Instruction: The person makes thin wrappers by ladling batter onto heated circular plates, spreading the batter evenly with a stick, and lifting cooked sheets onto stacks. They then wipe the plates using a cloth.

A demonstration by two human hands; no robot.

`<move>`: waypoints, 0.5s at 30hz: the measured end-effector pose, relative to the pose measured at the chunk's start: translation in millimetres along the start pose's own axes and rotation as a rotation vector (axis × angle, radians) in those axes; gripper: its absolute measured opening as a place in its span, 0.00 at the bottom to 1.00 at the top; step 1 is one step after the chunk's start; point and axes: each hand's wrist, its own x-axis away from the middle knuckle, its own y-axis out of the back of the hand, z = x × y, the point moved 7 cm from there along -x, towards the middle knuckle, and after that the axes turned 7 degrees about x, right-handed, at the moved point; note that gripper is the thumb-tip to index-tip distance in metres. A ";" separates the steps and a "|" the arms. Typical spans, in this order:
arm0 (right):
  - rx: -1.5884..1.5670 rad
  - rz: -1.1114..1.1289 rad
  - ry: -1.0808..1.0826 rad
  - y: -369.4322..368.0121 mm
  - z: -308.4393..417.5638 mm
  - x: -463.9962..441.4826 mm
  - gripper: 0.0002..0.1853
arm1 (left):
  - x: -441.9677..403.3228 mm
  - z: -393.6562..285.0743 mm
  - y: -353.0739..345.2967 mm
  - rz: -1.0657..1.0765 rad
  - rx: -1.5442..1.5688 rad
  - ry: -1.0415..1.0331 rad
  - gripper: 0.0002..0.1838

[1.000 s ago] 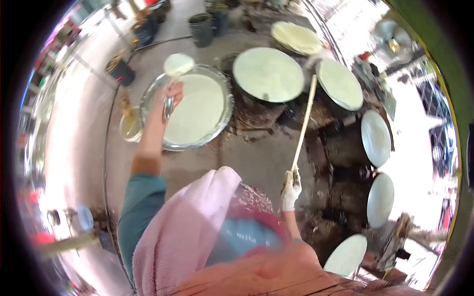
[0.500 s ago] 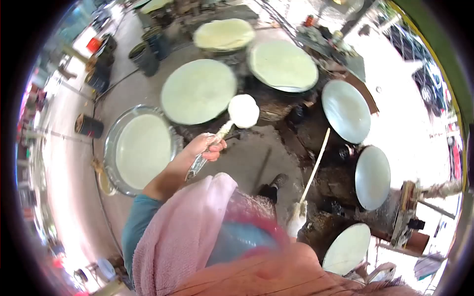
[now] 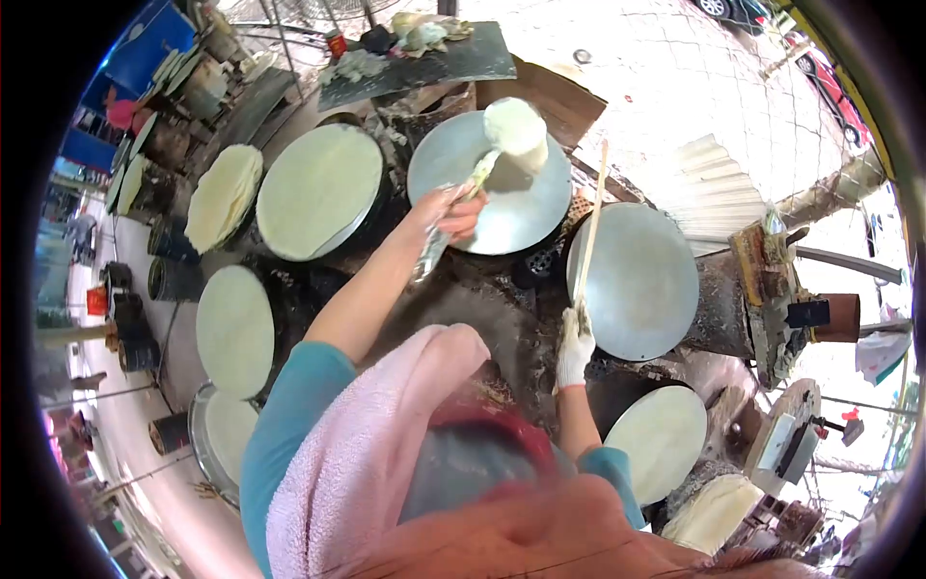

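One ladle [image 3: 514,124] hangs over the nearer of two bare grey griddles, the one in the middle [image 3: 434,164]; whether its pale-coated bowl touches the metal, I cannot tell. It points to one o'clock, its long axis slanting from there down to seven. At its lower end the left hand [image 3: 449,214] (the bare one) has its fingers curled closed around the handle, close together, not spread. From the ladle's bowl, the other bare griddle [image 3: 635,280] lies at five o'clock, with one pale stick [image 3: 591,222] crossing its left edge, tip just past twelve. The right hand [image 3: 576,349], gloved, closes around the stick's lower end; how its fingers sit against each other is unclear. Three griddles carry a smooth pale layer: two toward eight o'clock [image 3: 320,191], one at five [image 3: 659,444]. One metal basin [image 3: 200,434] sits between seven and eight.
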 end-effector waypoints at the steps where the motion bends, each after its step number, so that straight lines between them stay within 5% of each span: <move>1: -0.036 -0.003 0.026 -14.8 9.4 -14.7 0.23 | -29.8 0.0 4.6 -0.041 -0.045 -0.003 0.17; 4: 0.115 -0.060 0.159 -62.8 41.9 -41.2 0.22 | -113.4 19.6 37.1 -0.138 -0.129 -0.013 0.14; 6: 0.544 -0.087 0.268 -90.8 48.6 -54.2 0.20 | -146.0 42.0 68.8 -0.223 -0.270 -0.039 0.13; 10: 1.310 -0.190 0.041 -121.3 23.4 -56.4 0.20 | -178.3 42.4 131.8 -0.428 -0.910 -0.193 0.14; 12: 1.288 -0.136 -0.022 -126.0 6.2 -60.8 0.28 | -168.7 16.9 148.2 -0.496 -1.366 -0.361 0.15; 13: 0.890 -0.203 0.113 -135.3 10.7 -56.3 0.24 | -160.3 4.0 155.7 -0.499 -1.366 -0.393 0.16; 15: 0.373 -0.146 -0.011 -163.1 -3.0 -62.2 0.18 | -142.9 -24.8 172.3 -0.504 -1.376 -0.457 0.20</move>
